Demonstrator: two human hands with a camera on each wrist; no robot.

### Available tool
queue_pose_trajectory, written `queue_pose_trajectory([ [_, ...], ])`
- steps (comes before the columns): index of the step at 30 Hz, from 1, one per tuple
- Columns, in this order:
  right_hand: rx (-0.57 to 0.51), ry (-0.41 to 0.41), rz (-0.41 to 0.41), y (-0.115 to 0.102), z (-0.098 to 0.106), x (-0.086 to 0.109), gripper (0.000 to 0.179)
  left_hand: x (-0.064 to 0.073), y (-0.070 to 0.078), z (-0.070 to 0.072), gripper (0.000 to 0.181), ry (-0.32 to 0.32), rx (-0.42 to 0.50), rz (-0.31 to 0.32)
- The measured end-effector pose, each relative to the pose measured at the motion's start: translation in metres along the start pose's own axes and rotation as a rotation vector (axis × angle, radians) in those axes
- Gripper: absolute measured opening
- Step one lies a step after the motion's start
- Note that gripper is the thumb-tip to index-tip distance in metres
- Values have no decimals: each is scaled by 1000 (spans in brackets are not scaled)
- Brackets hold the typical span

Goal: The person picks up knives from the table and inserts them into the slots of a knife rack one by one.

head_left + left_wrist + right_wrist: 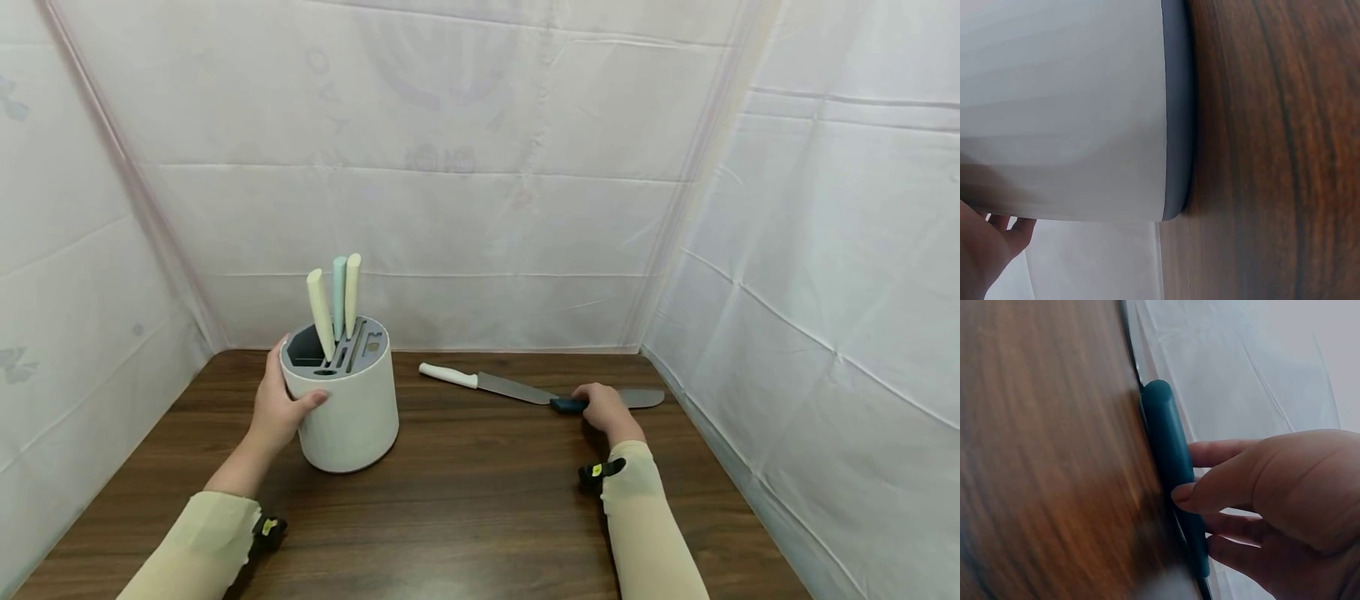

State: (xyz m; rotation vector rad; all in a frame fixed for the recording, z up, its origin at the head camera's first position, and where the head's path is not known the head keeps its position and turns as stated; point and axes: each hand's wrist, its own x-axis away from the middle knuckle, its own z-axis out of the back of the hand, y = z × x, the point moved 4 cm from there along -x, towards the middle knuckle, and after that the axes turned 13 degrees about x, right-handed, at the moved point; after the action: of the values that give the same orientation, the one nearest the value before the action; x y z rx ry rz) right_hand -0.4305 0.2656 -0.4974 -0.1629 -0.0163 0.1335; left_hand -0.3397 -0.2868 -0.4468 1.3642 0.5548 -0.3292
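A white, round knife block with a grey slotted top stands upright on the left of the table. My left hand grips its side near the rim, thumb across the front and fingers round the far side. Three knife handles stick up from the block: two cream ones and a light blue handle between them. Over on the right, my right hand pinches the dark teal handle of a knife lying on the table, its blade pointing right. Thumb and fingers lie on opposite sides of that handle.
A white-handled knife lies at the back middle of the brown wooden table. Its blade tip meets the butt of the teal handle. Pale sheeting hangs behind the table and along both sides.
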Motion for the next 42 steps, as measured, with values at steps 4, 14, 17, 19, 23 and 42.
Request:
queue_pose_trajectory([
  [4, 17, 4, -8, -3, -1, 0, 48, 1, 0, 0, 110, 1, 3, -2],
  [14, 19, -7, -17, -5, 2, 2, 31, 1, 0, 0, 110, -2, 13, -13],
  [17, 23, -6, -3, -5, 1, 1, 27, 1, -2, 0, 109, -5, 9, -10],
  [19, 24, -2, 10, -4, -1, -1, 24, 0, -3, 1, 108, -6, 4, -8],
  [23, 23, 7, 40, -4, -3, -3, 21, 0, -4, 1, 107, -7, -3, -6],
  [42, -40, 227, 112, -21, 29, 4, 28, 0, -3, 2, 107, -5, -24, 3],
])
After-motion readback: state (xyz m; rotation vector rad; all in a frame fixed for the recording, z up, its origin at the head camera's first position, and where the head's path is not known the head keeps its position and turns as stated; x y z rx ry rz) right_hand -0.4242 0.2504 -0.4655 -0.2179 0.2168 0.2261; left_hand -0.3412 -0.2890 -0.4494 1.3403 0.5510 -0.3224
